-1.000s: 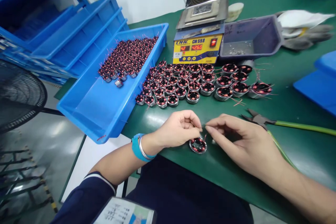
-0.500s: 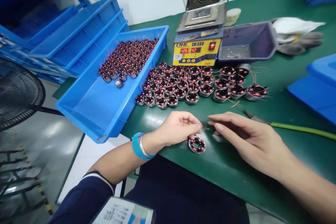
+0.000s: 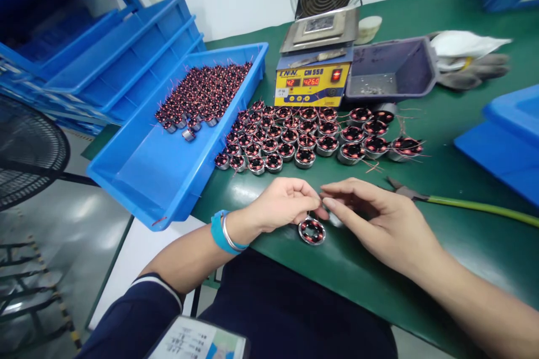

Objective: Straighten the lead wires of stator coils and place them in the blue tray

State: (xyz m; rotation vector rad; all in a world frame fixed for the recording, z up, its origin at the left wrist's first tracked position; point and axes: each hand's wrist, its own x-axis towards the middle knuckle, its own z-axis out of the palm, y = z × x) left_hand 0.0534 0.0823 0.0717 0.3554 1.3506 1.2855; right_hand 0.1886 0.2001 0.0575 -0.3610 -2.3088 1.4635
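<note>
My left hand (image 3: 290,202) pinches the upper edge or wire leads of a ring-shaped motor stator (image 3: 312,230) with red copper coils; its fingers cover the exact hold. The stator hangs tilted just under those fingers, near the table's front edge. My right hand (image 3: 374,216) comes in from the right, with thumb and forefinger drawn close together at my left fingertips. Whatever lies between them is too fine to make out. Green-handled cutters (image 3: 410,190) lie behind my right hand.
Rows of wound stators (image 3: 304,157) stand behind my hands. A blue tray (image 3: 138,165) on the left holds many smaller ones. At the back are a yellow solder pot unit (image 3: 311,84), a dark bin (image 3: 391,67) and gloves (image 3: 471,70). Blue plastic (image 3: 505,151) lies at right.
My right hand has moved left, its fingertips closing in on my left fingertips. The left hand still has the stator in about the same place. The view has shifted slightly.
</note>
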